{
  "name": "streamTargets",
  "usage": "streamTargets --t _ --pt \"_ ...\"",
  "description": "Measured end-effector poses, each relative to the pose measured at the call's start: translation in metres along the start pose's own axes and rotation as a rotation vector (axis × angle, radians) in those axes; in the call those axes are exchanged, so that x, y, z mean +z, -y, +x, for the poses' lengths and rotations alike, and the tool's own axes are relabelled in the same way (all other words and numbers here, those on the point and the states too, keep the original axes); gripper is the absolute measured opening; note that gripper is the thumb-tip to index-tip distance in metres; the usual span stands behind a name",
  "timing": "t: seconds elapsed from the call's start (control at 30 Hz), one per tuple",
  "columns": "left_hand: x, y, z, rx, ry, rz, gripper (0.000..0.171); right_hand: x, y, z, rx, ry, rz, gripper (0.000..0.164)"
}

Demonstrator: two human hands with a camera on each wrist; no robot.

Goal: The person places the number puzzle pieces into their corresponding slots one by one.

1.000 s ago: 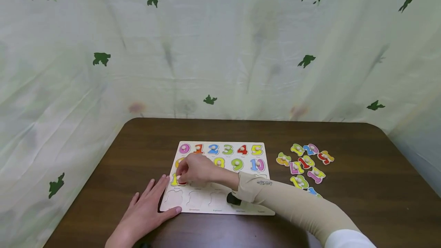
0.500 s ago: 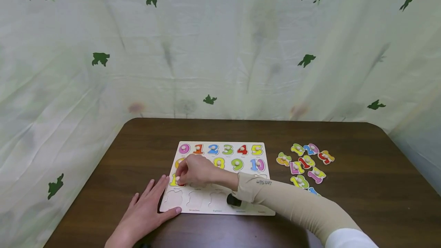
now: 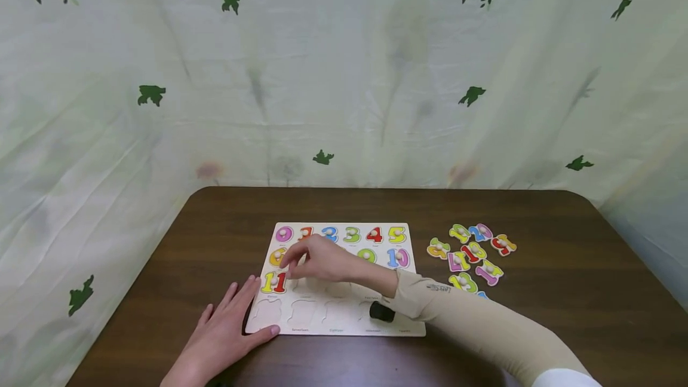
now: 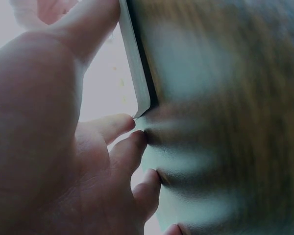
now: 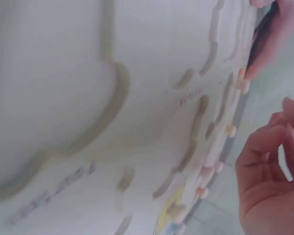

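Note:
A white number puzzle board (image 3: pixel 405 320) lies on the table, its upper slots filled with coloured knobbed number pieces. The number 11 piece (image 3: pixel 279 283), yellow and red, sits in the third row at the left. My right hand (image 3: pixel 322 260) hovers just above and right of it, fingers loosely bent and nothing between them; it hides part of the second and third rows. In the right wrist view, thumb and index fingertips of that hand (image 5: pixel 269 178) are close together. My left hand (image 3: pixel 231 324) is spread at the board's left edge, thumb at the lower left corner.
Several loose number pieces (image 3: pixel 474 252) lie in a cluster right of the board, a few partly behind the right sleeve (image 3: pixel 473 321). A black wrist device (image 3: pixel 381 312) sits under the right cuff. Behind the brown table (image 3: pixel 570 267) hangs a leaf-patterned curtain (image 3: pixel 355 76).
The right hand has let go of the 11 piece and lifted slightly up and right, leaving both digits in view. The left hand stays at the board's edge.

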State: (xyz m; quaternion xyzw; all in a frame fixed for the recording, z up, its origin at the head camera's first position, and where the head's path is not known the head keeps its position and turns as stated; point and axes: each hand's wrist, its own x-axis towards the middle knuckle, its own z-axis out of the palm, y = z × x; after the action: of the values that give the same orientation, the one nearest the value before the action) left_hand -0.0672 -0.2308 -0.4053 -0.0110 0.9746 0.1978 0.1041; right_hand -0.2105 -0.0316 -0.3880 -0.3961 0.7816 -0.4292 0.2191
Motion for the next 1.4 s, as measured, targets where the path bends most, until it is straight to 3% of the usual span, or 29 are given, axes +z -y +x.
streamTargets --t 0.3,0.63,1.23,1.4 --pt "0.001 0.003 0.001 0.0 0.01 -0.004 0.112 -0.021 0.009 -0.029 -0.066 0.002 0.124 0.018" --pt "0.003 0.003 0.004 0.002 0.013 -0.003 0.11 -0.055 0.009 -0.075 -0.011 -0.085 0.144 0.014" --pt "0.005 0.004 0.006 -0.01 0.033 0.01 0.112 -0.123 -0.008 -0.162 0.101 -0.209 0.084 0.014" --pt "0.006 0.005 0.007 -0.015 0.036 0.022 0.112 -0.141 -0.015 -0.186 0.131 -0.205 -0.007 0.016"
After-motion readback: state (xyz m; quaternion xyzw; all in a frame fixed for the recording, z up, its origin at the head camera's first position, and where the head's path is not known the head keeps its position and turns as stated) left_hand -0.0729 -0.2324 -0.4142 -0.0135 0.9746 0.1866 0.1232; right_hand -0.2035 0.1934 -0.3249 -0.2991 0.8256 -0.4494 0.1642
